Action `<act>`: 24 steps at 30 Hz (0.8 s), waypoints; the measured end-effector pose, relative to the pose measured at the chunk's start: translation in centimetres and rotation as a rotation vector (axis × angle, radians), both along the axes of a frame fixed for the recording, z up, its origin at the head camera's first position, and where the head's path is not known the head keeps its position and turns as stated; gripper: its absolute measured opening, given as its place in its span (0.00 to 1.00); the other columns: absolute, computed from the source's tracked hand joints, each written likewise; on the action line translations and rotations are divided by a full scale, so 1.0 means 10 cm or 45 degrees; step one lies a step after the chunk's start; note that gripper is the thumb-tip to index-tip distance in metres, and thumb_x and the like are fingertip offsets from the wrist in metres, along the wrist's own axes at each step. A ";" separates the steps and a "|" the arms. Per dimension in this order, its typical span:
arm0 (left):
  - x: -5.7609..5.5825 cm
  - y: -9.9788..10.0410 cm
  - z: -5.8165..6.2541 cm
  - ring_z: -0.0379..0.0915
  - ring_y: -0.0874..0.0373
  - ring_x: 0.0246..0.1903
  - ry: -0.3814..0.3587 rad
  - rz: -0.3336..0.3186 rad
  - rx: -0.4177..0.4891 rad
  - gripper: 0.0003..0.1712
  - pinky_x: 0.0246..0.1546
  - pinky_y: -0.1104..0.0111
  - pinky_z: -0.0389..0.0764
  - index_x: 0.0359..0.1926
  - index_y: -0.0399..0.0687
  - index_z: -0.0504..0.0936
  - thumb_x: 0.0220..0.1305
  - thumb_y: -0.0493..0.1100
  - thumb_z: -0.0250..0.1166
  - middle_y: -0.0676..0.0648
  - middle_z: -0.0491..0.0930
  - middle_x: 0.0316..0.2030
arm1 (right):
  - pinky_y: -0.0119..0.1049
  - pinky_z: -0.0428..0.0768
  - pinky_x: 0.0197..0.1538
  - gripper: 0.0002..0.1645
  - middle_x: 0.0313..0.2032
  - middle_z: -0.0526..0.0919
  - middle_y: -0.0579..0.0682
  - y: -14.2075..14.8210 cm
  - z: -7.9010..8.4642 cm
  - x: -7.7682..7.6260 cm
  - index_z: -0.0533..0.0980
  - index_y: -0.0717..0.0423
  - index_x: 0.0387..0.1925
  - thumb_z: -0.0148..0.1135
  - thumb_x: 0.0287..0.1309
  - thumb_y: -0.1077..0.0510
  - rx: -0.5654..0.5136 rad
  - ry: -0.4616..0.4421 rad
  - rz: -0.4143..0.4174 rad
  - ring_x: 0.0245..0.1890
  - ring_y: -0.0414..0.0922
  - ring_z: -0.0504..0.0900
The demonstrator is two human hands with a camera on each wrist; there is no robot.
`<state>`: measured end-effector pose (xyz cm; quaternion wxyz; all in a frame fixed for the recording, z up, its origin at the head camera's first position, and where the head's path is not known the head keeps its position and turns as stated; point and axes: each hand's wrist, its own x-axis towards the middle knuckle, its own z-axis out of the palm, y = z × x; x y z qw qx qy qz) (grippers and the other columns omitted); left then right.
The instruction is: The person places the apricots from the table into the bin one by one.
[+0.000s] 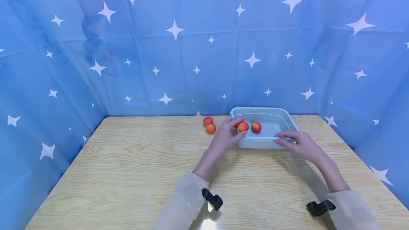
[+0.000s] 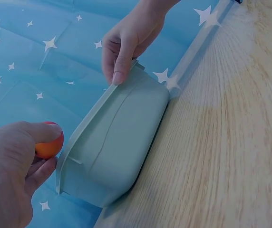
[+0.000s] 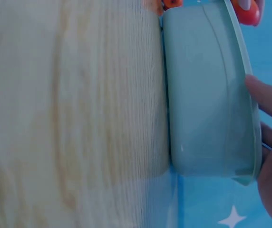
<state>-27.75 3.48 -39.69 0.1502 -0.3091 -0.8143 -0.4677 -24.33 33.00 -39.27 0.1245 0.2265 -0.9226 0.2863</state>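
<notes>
My left hand (image 1: 223, 135) pinches a small round red-orange fruit (image 1: 242, 126) between thumb and fingers. It holds the fruit over the left end of a pale blue-green plastic basin (image 2: 121, 128), close above the rim. Inside the basin lies a second red-orange fruit (image 1: 256, 127). At the basin's front right, my right hand (image 1: 300, 145) grips the rim, with the thumb outside, as the right wrist view also shows. Two more such fruits, one red (image 1: 208, 121) and one orange-red (image 1: 210, 128), sit together on the table to the left of my left hand.
The basin stands near the back edge of a light wood-grain table (image 1: 143, 173). A blue curtain (image 1: 204, 45) with white stars hangs behind and along both sides. Each sleeve cuff carries a black wrist camera (image 1: 212, 199).
</notes>
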 end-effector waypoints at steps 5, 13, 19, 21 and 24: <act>0.00 0.01 -0.01 0.79 0.56 0.40 0.034 -0.003 -0.016 0.26 0.42 0.76 0.81 0.63 0.42 0.80 0.64 0.38 0.71 0.44 0.81 0.48 | 0.33 0.80 0.39 0.11 0.41 0.88 0.45 -0.01 0.00 0.00 0.87 0.52 0.46 0.70 0.63 0.56 0.001 0.002 0.001 0.40 0.33 0.79; 0.01 0.02 -0.01 0.81 0.51 0.42 -0.022 -0.022 -0.019 0.27 0.42 0.75 0.81 0.64 0.43 0.78 0.64 0.37 0.71 0.45 0.80 0.50 | 0.32 0.80 0.40 0.11 0.40 0.88 0.45 -0.01 -0.01 0.01 0.87 0.52 0.46 0.70 0.63 0.56 0.003 -0.002 -0.010 0.40 0.33 0.80; 0.02 0.01 0.00 0.80 0.55 0.41 -0.030 0.018 -0.020 0.27 0.43 0.75 0.81 0.63 0.43 0.79 0.63 0.37 0.71 0.44 0.78 0.49 | 0.35 0.80 0.40 0.12 0.41 0.88 0.46 -0.01 0.01 0.01 0.87 0.52 0.47 0.69 0.63 0.56 0.005 -0.008 -0.004 0.39 0.34 0.79; 0.01 0.00 0.01 0.80 0.55 0.42 -0.024 0.029 -0.014 0.26 0.44 0.76 0.81 0.62 0.42 0.80 0.62 0.36 0.71 0.44 0.78 0.48 | 0.36 0.80 0.40 0.12 0.41 0.88 0.46 -0.01 0.01 0.01 0.87 0.52 0.47 0.69 0.63 0.56 0.008 -0.014 -0.003 0.39 0.34 0.79; 0.01 -0.02 0.01 0.80 0.53 0.42 -0.034 0.036 -0.006 0.26 0.45 0.75 0.80 0.62 0.43 0.80 0.62 0.36 0.71 0.43 0.78 0.48 | 0.36 0.80 0.41 0.12 0.41 0.88 0.46 -0.01 0.02 0.01 0.87 0.52 0.47 0.69 0.63 0.55 0.011 -0.017 -0.006 0.40 0.34 0.79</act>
